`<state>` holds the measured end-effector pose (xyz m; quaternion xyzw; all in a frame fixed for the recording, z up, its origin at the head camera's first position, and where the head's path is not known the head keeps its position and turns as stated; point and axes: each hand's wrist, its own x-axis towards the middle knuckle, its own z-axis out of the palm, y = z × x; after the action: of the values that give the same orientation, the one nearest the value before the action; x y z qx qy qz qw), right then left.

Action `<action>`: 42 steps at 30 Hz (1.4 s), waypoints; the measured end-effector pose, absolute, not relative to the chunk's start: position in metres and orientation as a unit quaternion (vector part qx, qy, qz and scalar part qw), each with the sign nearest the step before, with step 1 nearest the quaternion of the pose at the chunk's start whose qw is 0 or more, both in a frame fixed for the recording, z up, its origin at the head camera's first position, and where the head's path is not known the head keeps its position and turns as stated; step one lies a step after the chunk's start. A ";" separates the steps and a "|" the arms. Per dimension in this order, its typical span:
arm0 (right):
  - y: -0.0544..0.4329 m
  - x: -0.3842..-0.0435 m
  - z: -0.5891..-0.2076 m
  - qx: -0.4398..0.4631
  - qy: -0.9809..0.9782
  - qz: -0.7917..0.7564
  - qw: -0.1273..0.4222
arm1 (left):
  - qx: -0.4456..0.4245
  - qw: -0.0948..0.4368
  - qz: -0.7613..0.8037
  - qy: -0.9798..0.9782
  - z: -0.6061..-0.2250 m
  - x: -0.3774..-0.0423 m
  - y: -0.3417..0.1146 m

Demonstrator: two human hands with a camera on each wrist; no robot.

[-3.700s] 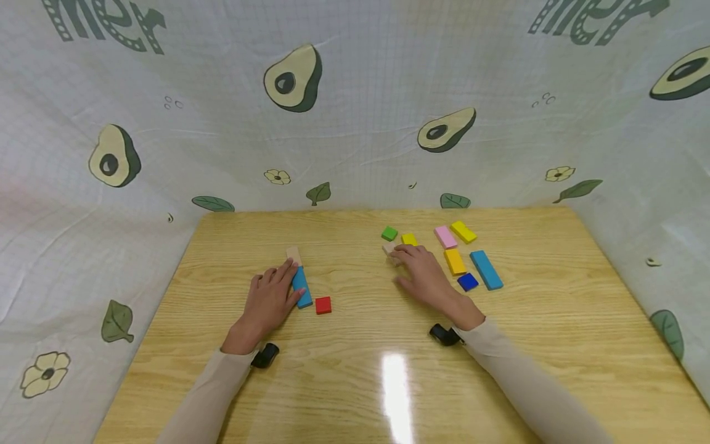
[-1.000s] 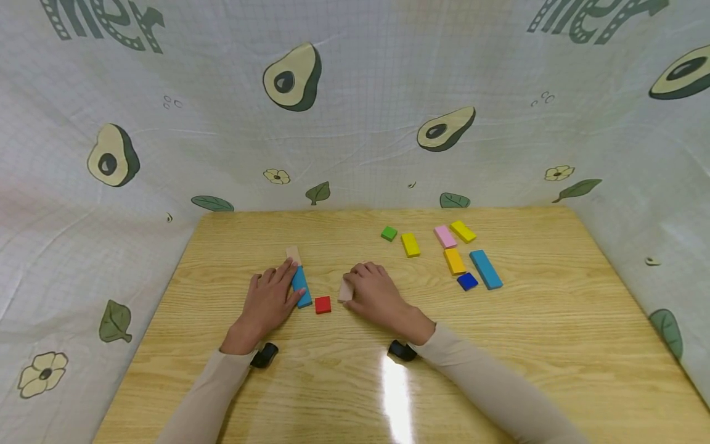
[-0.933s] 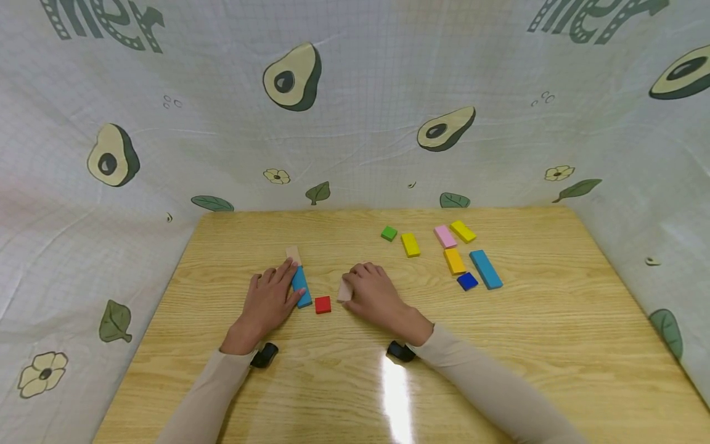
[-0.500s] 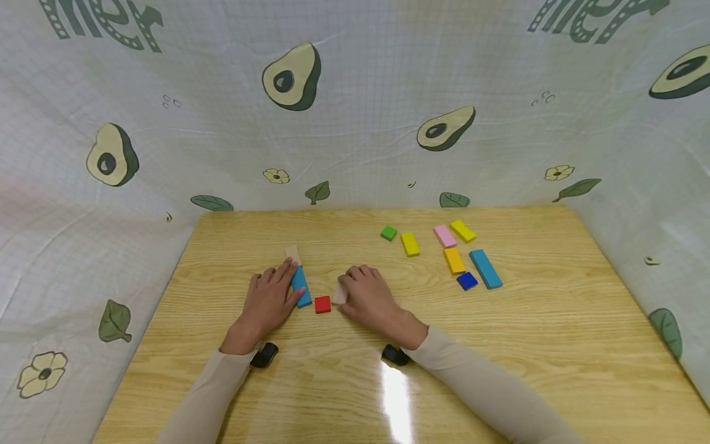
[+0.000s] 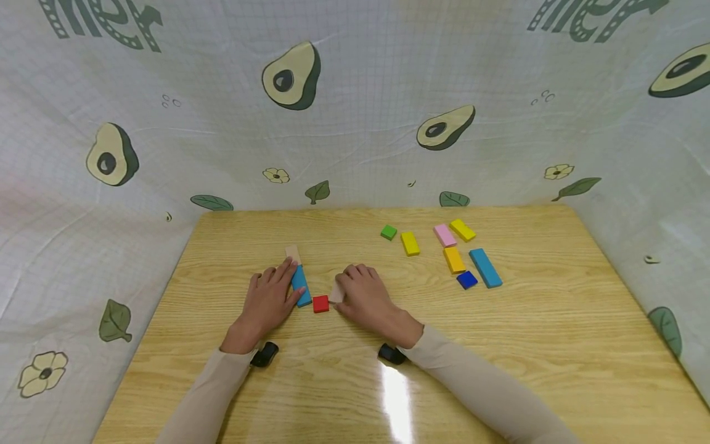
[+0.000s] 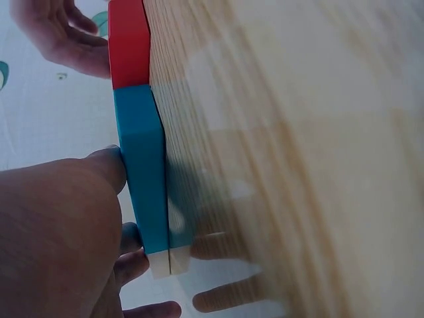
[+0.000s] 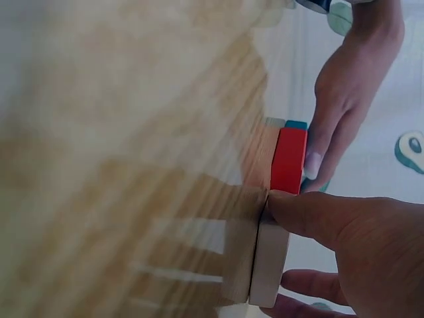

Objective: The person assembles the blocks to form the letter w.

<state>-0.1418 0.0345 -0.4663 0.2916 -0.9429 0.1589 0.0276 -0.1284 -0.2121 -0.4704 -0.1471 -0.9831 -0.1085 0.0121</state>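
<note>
My left hand (image 5: 270,303) rests with its fingers extended over a long blue block (image 5: 301,290) and a short natural-wood block (image 5: 293,254) at its far end. The thumb touches the blue block near its close end, as the left wrist view confirms. A red square block (image 5: 320,304) lies right beside that end. My right hand (image 5: 367,303) grips a second natural-wood block (image 7: 268,265) flat on the table, partly covered by the fingers in the head view. This block's near end is against or very close to the red block (image 7: 289,159).
On the wooden table (image 5: 444,370), further right, lie a green block (image 5: 389,232), a yellow one (image 5: 410,243), a pink one (image 5: 445,235), another yellow one (image 5: 463,230), an orange one (image 5: 454,260), a dark blue one (image 5: 467,280) and a long blue one (image 5: 485,268). A printed cloth (image 5: 366,111) stands behind.
My right hand took the wooden block from beside the yellow and green ones and brought it left to the red block, which has shifted slightly left. The left hand stayed put.
</note>
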 end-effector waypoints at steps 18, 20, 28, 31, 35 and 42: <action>0.031 -0.151 -0.466 0.284 -0.945 0.158 0.027 | -0.147 0.012 -0.114 -0.982 -0.470 -0.128 -0.211; 0.034 -0.151 -0.465 0.282 -0.945 0.162 0.022 | -0.148 0.012 -0.113 -0.983 -0.471 -0.129 -0.211; 0.070 -0.163 -0.459 0.259 -0.946 0.192 0.021 | -0.145 0.008 -0.114 -0.983 -0.475 -0.132 -0.213; 0.091 -0.171 -0.458 0.242 -0.948 0.202 0.028 | -0.147 0.009 -0.115 -0.982 -0.475 -0.132 -0.213; 0.120 -0.182 -0.458 0.216 -0.954 0.205 0.030 | -0.150 0.013 -0.114 -0.982 -0.475 -0.131 -0.213; 0.162 -0.200 -0.459 0.186 -0.966 0.178 0.023 | -0.149 0.014 -0.109 -0.983 -0.472 -0.130 -0.211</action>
<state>-0.1997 0.1619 -0.4588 0.1859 -0.9660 0.1781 0.0226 -0.1297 -0.2113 -0.4723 -0.1493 -0.9827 -0.1087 0.0137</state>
